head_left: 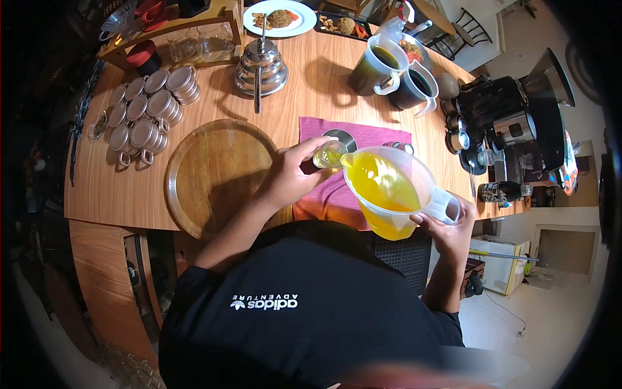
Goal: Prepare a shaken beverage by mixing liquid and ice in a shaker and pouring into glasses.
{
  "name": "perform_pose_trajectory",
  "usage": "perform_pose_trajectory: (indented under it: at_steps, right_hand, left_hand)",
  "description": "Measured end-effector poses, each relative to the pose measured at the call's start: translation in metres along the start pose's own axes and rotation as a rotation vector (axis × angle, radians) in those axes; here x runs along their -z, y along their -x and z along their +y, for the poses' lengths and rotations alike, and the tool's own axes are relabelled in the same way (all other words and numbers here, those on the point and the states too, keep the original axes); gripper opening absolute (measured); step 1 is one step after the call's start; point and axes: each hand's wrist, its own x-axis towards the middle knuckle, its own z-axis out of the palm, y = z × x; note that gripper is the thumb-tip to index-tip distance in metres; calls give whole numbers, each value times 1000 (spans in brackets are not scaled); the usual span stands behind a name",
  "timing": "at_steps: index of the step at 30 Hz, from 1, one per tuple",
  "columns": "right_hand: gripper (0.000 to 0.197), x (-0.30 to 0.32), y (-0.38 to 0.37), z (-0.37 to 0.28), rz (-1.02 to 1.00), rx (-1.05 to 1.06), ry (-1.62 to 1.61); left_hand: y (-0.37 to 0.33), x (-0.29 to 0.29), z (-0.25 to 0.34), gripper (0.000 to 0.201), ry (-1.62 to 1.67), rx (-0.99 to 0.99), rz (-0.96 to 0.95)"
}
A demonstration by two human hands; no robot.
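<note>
We saw first the wooden table [110, 188], which spread across the scene on the far side of the person's black shirt [363, 298]. At its right end we saw a black machine [495, 107] with a funnel-shaped top, and on the left half a round wooden tray [220, 155] lay flat, near the table's near edge. To the right of the tray we found a pink and orange cloth [382, 131]. Over its near right part, the translucent pitcher [389, 188] of yellow liquid was tilted to the left, and the liquid reached its spout. We saw the right hand [450, 230] closed around the pitcher's handle on the right. Toward the far right we noticed two jugs [378, 65] of dark liquid side by side, and a silver kettle [261, 74] stood on the far side of the tray. On the left we saw stacked mugs [146, 107] in a close group. The left hand [295, 168] gripped a small glass [329, 155] between thumb and fingers, with some yellowish liquid in it. Its rim was right at the pitcher's spout, though we could not tell whether they touched. Just beyond the glass we saw a metal cup [350, 139], partly hidden.
</note>
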Motion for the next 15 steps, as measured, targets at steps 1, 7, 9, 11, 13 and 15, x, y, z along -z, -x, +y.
perform_pose_trajectory:
  at_steps: [1, 7, 9, 11, 13, 15]
  right_hand:
    - [51, 0, -1, 0, -4, -3, -8]
    - [47, -3, -3, -1, 3, -11, -14]
    - [47, -4, -5, 0, 13, -12, -20]
    - [47, -2, -7, -1, -27, -24, -32]
    - [47, -2, -8, -1, -33, -27, -17]
    - [47, -1, -9, -1, -38, -31, -4]
  left_hand:
    - [0, 0, -1, 50, 9, -3, -2]
    - [-1, 0, 0, 50, 38, 10, 10]
    - [-1, -1, -2, 50, 28, 6, 21]
    - [-2, -2, -4, 51, 19, 3, 32]
    - [-2, -2, -8, 51, 45, 6, 30]
    - [-3, -5, -11, 50, 45, -20, 63]
